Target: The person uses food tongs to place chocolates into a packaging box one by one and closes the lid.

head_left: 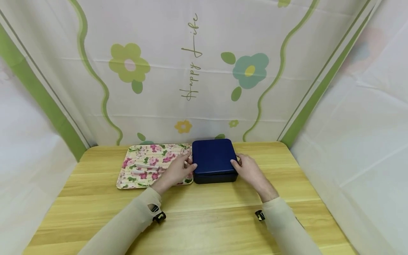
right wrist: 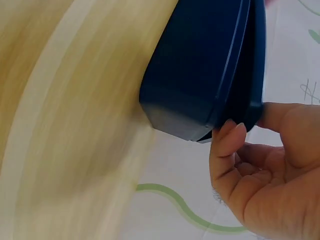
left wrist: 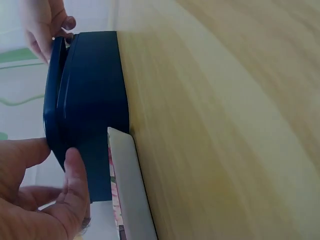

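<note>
A dark blue square box (head_left: 215, 178) stands on the table, its lid (head_left: 213, 156) slightly raised along the near edge, so a dark gap shows. My right hand (head_left: 250, 170) pinches the lid's right edge; in the right wrist view the thumb is on the lid (right wrist: 257, 65) and curled fingers sit under its rim. At the left edge my left hand (head_left: 176, 170) holds the lid between thumb and fingers, one fingertip against the box wall (left wrist: 95, 90). The box's inside is hidden.
Left of the box lies a flowered tray (head_left: 127, 180), its side touching or nearly touching the box. Long white utensils (head_left: 145, 166) lie on it, partly covered by my left hand. A printed curtain (head_left: 159, 106) hangs right behind the table (head_left: 204, 219).
</note>
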The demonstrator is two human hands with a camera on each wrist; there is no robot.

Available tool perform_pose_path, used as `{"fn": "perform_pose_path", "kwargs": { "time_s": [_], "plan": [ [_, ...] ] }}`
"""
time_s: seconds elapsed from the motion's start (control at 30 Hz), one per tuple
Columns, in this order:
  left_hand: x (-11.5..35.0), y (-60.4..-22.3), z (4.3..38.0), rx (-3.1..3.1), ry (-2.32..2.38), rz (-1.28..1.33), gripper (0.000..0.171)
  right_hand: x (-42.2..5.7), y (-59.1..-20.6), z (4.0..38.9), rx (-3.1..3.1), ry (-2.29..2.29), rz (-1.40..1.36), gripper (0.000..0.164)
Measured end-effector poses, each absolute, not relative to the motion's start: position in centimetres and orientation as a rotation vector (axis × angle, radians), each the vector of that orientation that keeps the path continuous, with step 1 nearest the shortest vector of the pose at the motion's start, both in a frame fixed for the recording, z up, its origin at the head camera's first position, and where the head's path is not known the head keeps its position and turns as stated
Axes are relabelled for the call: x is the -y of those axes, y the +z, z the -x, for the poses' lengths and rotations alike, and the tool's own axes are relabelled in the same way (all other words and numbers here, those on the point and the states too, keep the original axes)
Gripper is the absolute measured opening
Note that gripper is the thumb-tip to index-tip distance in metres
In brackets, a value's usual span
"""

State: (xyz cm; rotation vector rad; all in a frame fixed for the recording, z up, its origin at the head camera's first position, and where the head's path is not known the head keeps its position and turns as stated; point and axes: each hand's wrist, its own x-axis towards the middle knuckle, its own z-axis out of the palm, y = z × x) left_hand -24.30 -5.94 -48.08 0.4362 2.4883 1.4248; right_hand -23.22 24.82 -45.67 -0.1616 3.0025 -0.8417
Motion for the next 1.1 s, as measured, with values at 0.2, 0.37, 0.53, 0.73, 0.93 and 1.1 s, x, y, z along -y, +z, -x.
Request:
{"fn": "perform_pose_path", "kwargs": {
  "time_s": [0.2, 0.37, 0.53, 0.73, 0.93, 1.1],
  "plan": [
    [5.8, -47.9, 24.2, -2.502, 1.376, -0.468, 0.068, -25.4, -45.6, 22.8, -2.972, -0.776, 0.187, 0.051],
    [5.9, -48.0, 24.2, -2.503, 1.375, -0.467, 0.068, -25.9, -45.9, 22.8, -2.936, -0.758, 0.202, 0.051],
    [6.1, -48.4, 24.1, -2.508, 1.326, -0.51, 0.07, -26.3, -46.2, 22.9, -2.921, -0.762, 0.225, 0.051],
    [5.9, -48.7, 24.0, -2.61, 1.15, -0.558, 0.071, -26.3, -46.4, 22.7, -2.943, -0.652, 0.266, 0.047],
    [5.8, -48.4, 24.0, -2.695, 1.015, -0.577, 0.071, -26.1, -46.6, 22.4, -2.909, -0.517, 0.289, 0.051],
    [6.0, -47.6, 24.3, -2.755, 0.863, -0.649, 0.069, -26.4, -46.1, 22.5, -2.865, -0.511, 0.336, 0.053]
  ]
}}
